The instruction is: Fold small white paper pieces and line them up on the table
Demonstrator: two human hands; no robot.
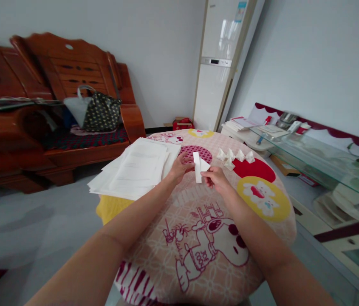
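Both my hands hold one folded white paper piece [198, 166] above a round table with a pink cartoon-print cloth [198, 238]. My left hand [179, 167] pinches the paper's left edge with closed fingers. My right hand [216, 177] grips its lower right side, fingers curled. A stack of white paper sheets [137, 168] lies just left of my left hand and overhangs the table's edge. Several small folded white paper shapes [235, 156] sit in a row on the cloth beyond my right hand.
A red wooden sofa [48, 123] with a patterned handbag [98, 111] stands at the left. A tall white air conditioner [219, 63] fills the corner. A glass-topped cabinet [319, 157] with books and small items runs along the right wall.
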